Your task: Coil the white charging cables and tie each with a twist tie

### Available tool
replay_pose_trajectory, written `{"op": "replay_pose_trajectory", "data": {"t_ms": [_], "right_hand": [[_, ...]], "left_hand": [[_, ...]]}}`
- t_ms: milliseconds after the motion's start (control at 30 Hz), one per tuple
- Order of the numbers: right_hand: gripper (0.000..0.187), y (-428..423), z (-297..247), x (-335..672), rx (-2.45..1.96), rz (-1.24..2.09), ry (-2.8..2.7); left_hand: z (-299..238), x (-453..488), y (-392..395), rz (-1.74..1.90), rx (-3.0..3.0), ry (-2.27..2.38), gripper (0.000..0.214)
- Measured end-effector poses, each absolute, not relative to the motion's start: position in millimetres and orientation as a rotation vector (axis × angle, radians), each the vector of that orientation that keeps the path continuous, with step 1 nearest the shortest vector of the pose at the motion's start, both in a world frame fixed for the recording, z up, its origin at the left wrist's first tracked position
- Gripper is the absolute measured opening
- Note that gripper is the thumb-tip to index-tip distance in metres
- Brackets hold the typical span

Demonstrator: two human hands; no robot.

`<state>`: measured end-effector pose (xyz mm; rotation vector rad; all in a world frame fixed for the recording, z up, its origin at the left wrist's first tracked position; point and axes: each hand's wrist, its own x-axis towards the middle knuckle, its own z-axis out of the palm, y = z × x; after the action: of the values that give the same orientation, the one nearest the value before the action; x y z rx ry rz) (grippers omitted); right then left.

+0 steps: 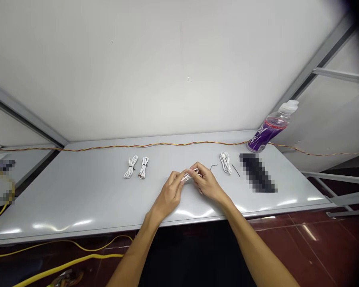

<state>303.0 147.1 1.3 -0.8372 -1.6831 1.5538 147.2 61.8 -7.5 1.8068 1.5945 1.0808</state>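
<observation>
Between my two hands, over the front middle of the grey table, is a coiled white cable (186, 177). My left hand (171, 190) pinches its left end, and my right hand (206, 181) grips its right end; the fingers hide part of the coil. Just right of my right hand lies a thin black tie (214, 166). Farther right rests another coiled white cable (225, 162), with a second black tie (235, 170) beside it. To the left, two white cable bundles, one (131, 167) and another (144, 167), lie side by side, each bound with a black tie.
A purple-labelled bottle (267, 131) stands at the back right. Near it lies a blurred-out dark object (257, 174). A twisted red-yellow wire (155, 145) runs along the back of the table (86, 191). Yellow cables (77, 264) cross below the front edge, at left.
</observation>
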Motion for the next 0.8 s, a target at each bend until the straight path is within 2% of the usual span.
{"op": "replay_pose_trajectory", "data": {"t_ms": [233, 400, 533, 600, 667, 733, 800], "right_hand": [[0.025, 146, 7, 310, -0.740, 1.423, -1.827], [0.023, 144, 11, 311, -0.634, 1.542, -1.847], [0.024, 146, 12, 314, -0.645, 1.494, -1.891], [0.032, 154, 14, 324, -0.700, 1.372, -1.978], [0.038, 167, 15, 340, -0.874, 1.111, -2.083], [0.031, 182, 15, 357, -1.155, 0.689, -2.270], [0.025, 195, 15, 370, -1.251, 0.572, -2.339]], "left_hand": [[5, 142, 65, 1.115, 1.579, 1.476, 0.041], [6, 139, 64, 1.039, 1.375, 1.311, 0.045], [-1, 137, 64, 1.137, 1.497, 1.472, 0.041], [-5, 137, 64, 1.195, 1.548, 1.578, 0.041], [-8, 138, 65, 1.239, 1.563, 1.648, 0.041], [-10, 138, 65, 1.264, 1.569, 1.689, 0.042], [-11, 138, 66, 1.271, 1.564, 1.716, 0.042]]}}
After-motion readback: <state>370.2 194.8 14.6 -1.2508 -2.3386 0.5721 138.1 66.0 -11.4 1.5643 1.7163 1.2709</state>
